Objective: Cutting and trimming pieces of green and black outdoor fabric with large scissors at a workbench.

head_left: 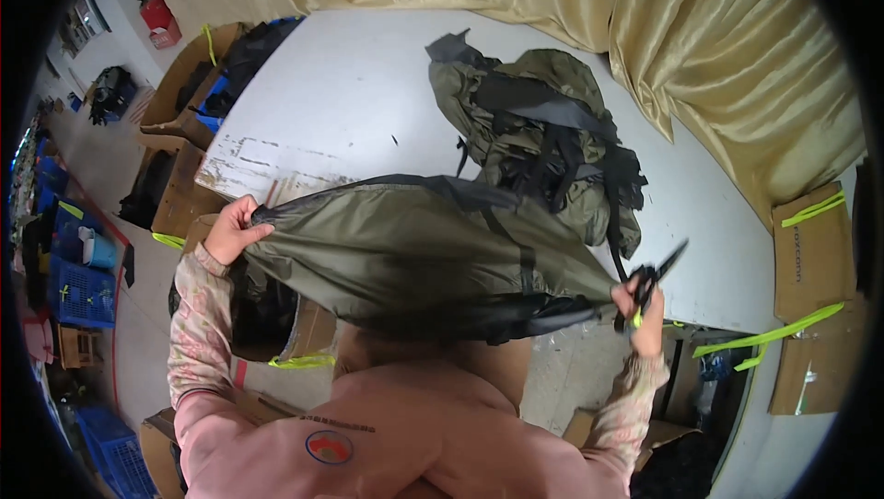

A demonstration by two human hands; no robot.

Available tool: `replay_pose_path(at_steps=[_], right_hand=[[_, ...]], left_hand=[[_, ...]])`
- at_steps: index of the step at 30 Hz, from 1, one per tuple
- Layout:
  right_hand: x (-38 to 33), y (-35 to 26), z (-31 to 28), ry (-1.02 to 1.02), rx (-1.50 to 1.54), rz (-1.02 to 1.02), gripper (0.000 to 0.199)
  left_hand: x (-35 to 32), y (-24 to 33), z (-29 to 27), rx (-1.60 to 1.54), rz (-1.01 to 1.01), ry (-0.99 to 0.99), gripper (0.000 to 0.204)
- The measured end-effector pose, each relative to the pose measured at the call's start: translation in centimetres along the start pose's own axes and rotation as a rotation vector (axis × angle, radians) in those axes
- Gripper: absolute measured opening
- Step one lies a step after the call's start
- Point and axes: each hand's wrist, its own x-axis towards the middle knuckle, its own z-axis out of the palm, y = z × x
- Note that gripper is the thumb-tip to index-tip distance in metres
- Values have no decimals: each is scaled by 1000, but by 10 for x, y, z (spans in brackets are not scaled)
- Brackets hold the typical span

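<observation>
An olive-green fabric piece (396, 246) with black edging and a dark strap sewn across it is stretched sideways between my hands, over the near edge of the table. My left hand (236, 234) pinches its left end at a dark corner, fingers closed. At the opposite end, my right hand (642, 307) grips a pair of black scissors (665, 265), with the blades pointing up and to the right, and also seems to hold the fabric's corner. Beyond lies a heap of similar olive and black sewn pieces (543, 121) with dangling straps.
The white table (341, 85) has a worn, chipped left edge. Gold curtains (727, 57) hang behind it. Cardboard boxes (175, 191) with dark material stand left, more cardboard (810, 260) with yellow-green straps right. Blue plastic crates (81, 292) sit on the floor at far left.
</observation>
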Motion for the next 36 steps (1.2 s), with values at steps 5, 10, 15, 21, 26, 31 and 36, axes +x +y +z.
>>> replay_pose_path(at_steps=[5,10,15,21,26,31,36], right_hand=[[-87,44,-24,-28,-229,328,22],[-59,26,13,19,-128,150,23],[11,44,88,-290,-130,-158,34],[55,45,135,-366,-824,-391,35],[61,65,124,-349,-498,-279,27],[32,16,101,-341,-59,24,19],[19,-13,86,-347,-111,-63,25]], left_hand=[[36,8,62,1084,225,233,52],[57,58,167,614,656,-121,35],[66,50,271,566,869,-267,26],[72,8,317,791,678,-196,26],[86,-5,309,626,519,-325,26],[83,20,295,255,449,-498,26],[60,77,303,346,801,-343,27]])
